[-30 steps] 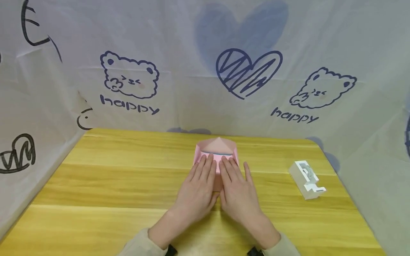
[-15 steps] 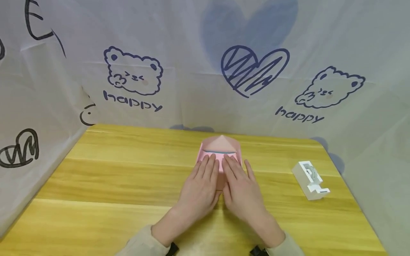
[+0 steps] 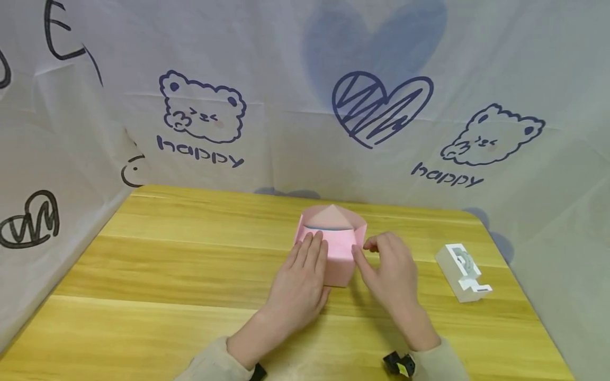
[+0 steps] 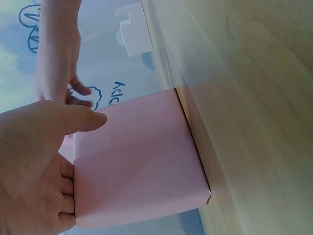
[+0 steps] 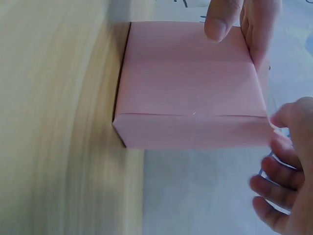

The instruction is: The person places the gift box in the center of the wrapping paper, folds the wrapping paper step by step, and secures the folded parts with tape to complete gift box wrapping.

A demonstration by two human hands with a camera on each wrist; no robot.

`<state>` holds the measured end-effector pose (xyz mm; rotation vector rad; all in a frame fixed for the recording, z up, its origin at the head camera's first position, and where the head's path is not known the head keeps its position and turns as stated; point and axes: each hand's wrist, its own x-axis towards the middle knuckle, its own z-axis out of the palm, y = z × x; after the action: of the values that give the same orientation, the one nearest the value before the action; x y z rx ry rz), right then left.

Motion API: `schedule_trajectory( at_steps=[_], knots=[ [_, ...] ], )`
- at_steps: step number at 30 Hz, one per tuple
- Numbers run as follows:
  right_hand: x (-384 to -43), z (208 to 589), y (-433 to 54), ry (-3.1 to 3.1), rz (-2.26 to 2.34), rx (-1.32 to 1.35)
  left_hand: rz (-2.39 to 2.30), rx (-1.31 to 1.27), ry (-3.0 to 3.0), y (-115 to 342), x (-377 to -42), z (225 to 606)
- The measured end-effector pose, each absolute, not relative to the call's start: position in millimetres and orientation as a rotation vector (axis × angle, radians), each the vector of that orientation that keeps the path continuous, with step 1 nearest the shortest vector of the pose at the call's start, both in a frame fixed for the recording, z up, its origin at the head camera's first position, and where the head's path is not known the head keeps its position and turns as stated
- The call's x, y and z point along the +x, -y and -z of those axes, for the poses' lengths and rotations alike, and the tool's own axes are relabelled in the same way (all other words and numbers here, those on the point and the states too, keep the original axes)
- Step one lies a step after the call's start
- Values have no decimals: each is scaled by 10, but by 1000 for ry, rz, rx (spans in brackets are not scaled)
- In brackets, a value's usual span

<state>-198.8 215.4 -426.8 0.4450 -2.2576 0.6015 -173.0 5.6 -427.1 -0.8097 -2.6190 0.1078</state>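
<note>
A box wrapped in pink paper (image 3: 337, 270) sits at mid-table, its far end loose, with paper flaps (image 3: 333, 216) standing up around a thin blue edge. My left hand (image 3: 300, 278) lies with straight fingers on its top left; in the left wrist view that thumb (image 4: 88, 120) rests along the near face. At the box's right top edge, the thumb and curled index finger of my right hand (image 3: 393, 270) pinch the side fold of the wrapping paper (image 3: 360, 233). The right wrist view shows this pinch at the corner, the other fingers (image 5: 274, 188) curled loosely.
A white tape dispenser (image 3: 462, 272) with a roll in it stands to the right on the wooden table (image 3: 167, 275). Behind the table hangs a pale cloth (image 3: 286, 132) with bear and heart drawings. A black device (image 3: 399, 364) is at my right wrist.
My right hand has left the top of the box and moved right, its fingers curling at the side fold. The left hand stays on top. The head view has shifted slightly.
</note>
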Motion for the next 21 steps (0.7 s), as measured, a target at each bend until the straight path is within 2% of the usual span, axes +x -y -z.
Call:
schedule_trajectory(
  at_steps=[21],
  knots=[
    [-2183,4269,-2118,2314,-591,496,-101,-816,2632,-39,-1736,4282]
  ],
)
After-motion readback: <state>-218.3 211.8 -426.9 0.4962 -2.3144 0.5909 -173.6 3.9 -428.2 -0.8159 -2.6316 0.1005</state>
